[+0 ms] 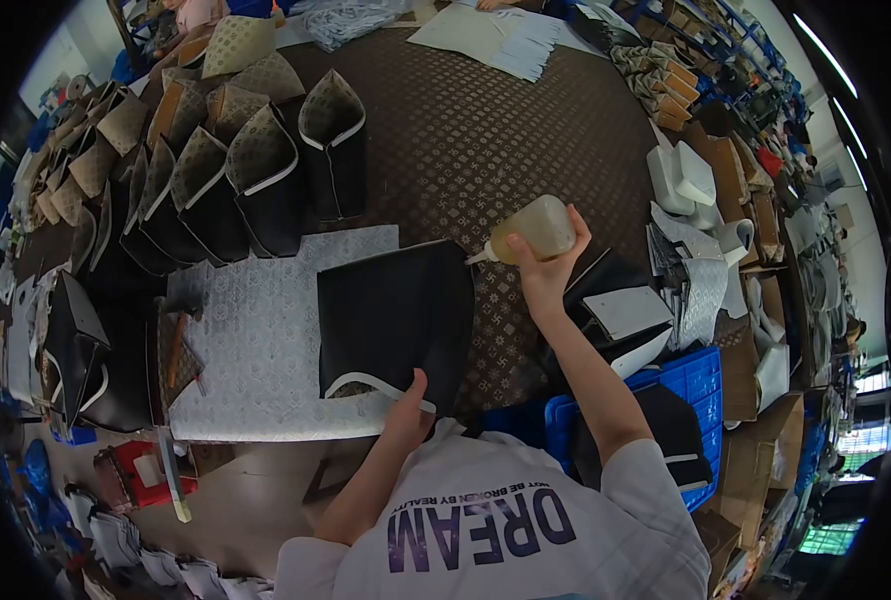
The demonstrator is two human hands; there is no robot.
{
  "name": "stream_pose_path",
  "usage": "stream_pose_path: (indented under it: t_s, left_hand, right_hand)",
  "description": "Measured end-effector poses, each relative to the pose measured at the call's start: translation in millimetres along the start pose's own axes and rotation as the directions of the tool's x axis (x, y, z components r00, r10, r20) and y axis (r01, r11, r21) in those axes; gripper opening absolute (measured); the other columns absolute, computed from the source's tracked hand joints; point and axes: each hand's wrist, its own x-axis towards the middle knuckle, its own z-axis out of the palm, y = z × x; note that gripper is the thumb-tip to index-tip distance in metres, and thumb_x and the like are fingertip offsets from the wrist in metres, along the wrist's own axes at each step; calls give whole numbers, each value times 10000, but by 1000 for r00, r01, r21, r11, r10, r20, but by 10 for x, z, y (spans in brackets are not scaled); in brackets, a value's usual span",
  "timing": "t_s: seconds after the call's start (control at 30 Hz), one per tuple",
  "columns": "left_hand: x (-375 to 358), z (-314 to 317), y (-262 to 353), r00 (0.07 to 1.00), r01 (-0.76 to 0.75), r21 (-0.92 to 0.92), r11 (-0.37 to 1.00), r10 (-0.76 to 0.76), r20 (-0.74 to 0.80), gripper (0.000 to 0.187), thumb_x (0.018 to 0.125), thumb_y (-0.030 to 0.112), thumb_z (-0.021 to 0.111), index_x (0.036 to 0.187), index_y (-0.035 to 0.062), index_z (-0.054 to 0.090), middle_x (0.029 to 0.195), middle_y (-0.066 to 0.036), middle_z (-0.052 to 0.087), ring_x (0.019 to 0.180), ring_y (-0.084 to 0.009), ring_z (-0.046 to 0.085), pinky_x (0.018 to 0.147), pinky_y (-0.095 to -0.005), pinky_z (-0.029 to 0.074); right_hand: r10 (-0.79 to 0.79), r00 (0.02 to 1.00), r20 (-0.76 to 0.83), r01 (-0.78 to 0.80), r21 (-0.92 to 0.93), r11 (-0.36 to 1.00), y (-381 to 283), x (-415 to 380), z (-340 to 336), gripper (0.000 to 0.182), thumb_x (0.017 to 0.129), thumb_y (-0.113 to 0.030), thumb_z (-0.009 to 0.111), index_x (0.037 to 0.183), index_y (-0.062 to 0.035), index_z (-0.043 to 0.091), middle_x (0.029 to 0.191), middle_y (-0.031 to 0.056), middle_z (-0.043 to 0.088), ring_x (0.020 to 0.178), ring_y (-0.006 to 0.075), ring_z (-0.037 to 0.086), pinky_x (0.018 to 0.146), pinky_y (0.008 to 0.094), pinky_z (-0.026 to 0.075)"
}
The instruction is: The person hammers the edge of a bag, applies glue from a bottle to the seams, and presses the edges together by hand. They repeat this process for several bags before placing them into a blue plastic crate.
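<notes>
A flat black bag body [396, 310] with a white-trimmed curved edge lies partly on a pale patterned sheet and partly on the brown table. My left hand [408, 418] grips it at the white edge nearest my body, thumb on top and the other fingers hidden underneath. In my right hand [546, 268] is a translucent squeeze bottle [541, 228] with yellowish contents, tilted on its side. Its thin nozzle points left, right by the upper right edge of the bag body.
Several black bag bodies with tan patterned linings [264, 160] stand at the left. White containers [681, 178] sit at the right edge. A blue crate [706, 400] holding black pieces is beside my right arm. Paper sheets [476, 35] and another person's hand are across the brown table [436, 130].
</notes>
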Motion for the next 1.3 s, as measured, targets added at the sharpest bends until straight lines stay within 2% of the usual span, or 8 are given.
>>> stream_pose_path:
  t_s: [0.17,0.27,0.37,0.47,0.57,0.7,0.9,1.3]
  left_hand:
    - [-116,144,81,998,-22,-46,999,25,59,483,863,432,642,1146,53,547,1138,-24,593,1072,-137,543,897,-291,428]
    - [-155,114,128,996,0,-62,998,6,86,464,865,430,639,1139,64,558,1132,-13,599,1070,-139,547,898,-288,428]
    - [-136,59,102,1000,7,-54,999,-6,24,453,869,433,632,1126,64,570,1122,-10,604,1061,-142,552,895,-287,430]
    - [-243,175,191,994,27,9,1000,-26,-103,447,882,433,613,1119,55,577,1120,-19,608,1057,-149,557,888,-292,436]
    - [-260,183,192,1000,-22,33,999,22,2,454,893,430,595,1128,42,574,1128,-29,610,1058,-157,560,883,-299,441]
    - [-187,110,155,988,-58,-124,991,74,133,470,904,424,578,1154,25,564,1158,-40,605,1080,-166,556,901,-302,436]
    - [-176,203,168,993,-59,-134,989,72,98,497,977,400,428,1284,12,473,1263,-79,552,1150,-217,531,977,-353,423]
    - [-146,584,238,939,-139,-135,981,174,298,543,982,428,391,1332,14,424,1341,-66,484,1227,-186,461,1035,-339,354]
  right_hand:
    - [257,966,-29,-243,239,940,29,37,-112,804,750,-180,785,1320,-79,228,1243,132,401,1125,226,482,899,354,473]
    - [546,836,53,-543,213,812,-148,-79,-218,799,744,-228,794,1306,-86,244,1235,131,414,1092,226,511,800,364,521]
    - [577,814,73,-579,201,790,-63,-104,-261,816,734,-270,801,1302,-93,242,1206,117,429,1062,222,530,731,359,543]
    - [533,846,22,-525,218,823,145,13,-248,839,729,-276,805,1309,-97,226,1213,111,417,1081,222,515,768,368,535]
    - [456,886,-83,-423,257,869,203,86,-92,777,774,-292,765,1295,-84,228,1195,99,429,1113,235,512,805,415,548]
    - [464,885,-33,-434,299,850,125,104,-25,836,735,-268,800,1314,-106,221,1238,109,384,1117,222,478,794,406,515]
    - [501,865,21,-493,218,842,-107,-7,-125,820,744,-247,794,1313,-98,223,1222,109,403,1128,218,475,842,379,497]
    - [383,924,18,-371,293,881,-438,-451,-292,801,767,-161,775,1340,-77,221,1235,118,406,1147,212,460,965,342,411]
